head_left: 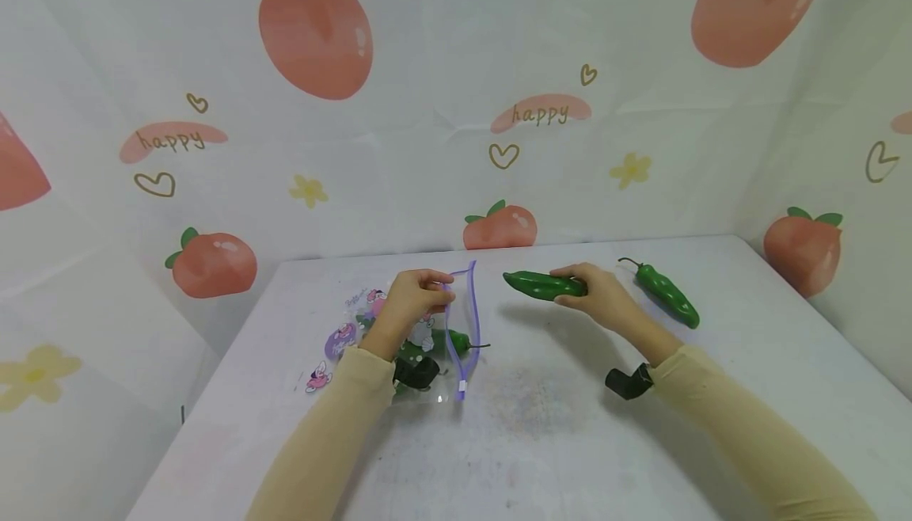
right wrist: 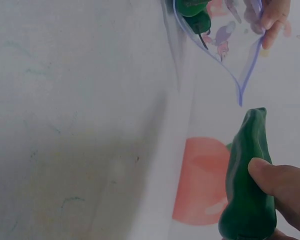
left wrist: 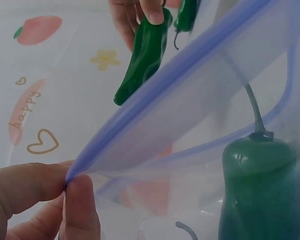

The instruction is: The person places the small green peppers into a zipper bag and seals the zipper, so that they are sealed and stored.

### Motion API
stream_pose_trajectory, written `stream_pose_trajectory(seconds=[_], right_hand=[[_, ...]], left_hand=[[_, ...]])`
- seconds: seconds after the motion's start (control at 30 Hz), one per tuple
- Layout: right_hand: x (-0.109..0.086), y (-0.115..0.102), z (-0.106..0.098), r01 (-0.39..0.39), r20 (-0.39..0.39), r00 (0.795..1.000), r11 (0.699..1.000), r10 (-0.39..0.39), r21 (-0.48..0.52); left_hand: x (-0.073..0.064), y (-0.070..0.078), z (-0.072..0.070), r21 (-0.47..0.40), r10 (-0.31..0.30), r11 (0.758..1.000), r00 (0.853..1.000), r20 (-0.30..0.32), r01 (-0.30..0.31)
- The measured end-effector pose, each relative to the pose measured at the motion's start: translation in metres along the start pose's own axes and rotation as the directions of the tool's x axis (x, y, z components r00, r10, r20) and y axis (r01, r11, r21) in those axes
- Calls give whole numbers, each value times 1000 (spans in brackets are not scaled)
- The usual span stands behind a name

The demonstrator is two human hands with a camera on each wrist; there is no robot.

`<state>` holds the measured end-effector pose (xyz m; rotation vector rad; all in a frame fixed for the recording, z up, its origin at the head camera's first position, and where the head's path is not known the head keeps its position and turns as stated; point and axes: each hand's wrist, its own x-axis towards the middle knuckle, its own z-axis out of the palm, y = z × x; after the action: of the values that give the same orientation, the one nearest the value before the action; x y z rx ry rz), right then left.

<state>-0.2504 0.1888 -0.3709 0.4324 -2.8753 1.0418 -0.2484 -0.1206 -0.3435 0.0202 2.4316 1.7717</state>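
Tabletop (head_left: 534, 458): white, smudged near the middle.
Left hand (head_left: 411, 299): pinching a clear bag (head_left: 477, 321) by its rim, wrist (head_left: 378, 339) partly hiding peppers inside (head_left: 457, 342).
Right hand (head_left: 598, 291): gripping a green pepper (head_left: 537, 285) aloft, right of the bag.
Loose pepper (head_left: 666, 294): lying farther right.
Backdrop (head_left: 420, 180): peach-printed cloth.

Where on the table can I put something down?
The table is bare on the near side, between the left sleeve and right sleeve, and also right of the loose pepper. It's crowded where the left hand pinches the bag, with the right hand holding another pepper close by.
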Motion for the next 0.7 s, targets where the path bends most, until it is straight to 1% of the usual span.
stream_pose_trajectory(seconds=[0.4, 0.7], right_hand=[[-5, -10, 3, 53, 10, 999, 999, -53, -2], [-8, -17, 8, 76, 26, 997, 997, -76, 30]], left_hand=[[0, 0, 0, -6, 7, 1000, 1000, -1, -7], [1, 0, 1, -6, 0, 1000, 1000, -4, 0]])
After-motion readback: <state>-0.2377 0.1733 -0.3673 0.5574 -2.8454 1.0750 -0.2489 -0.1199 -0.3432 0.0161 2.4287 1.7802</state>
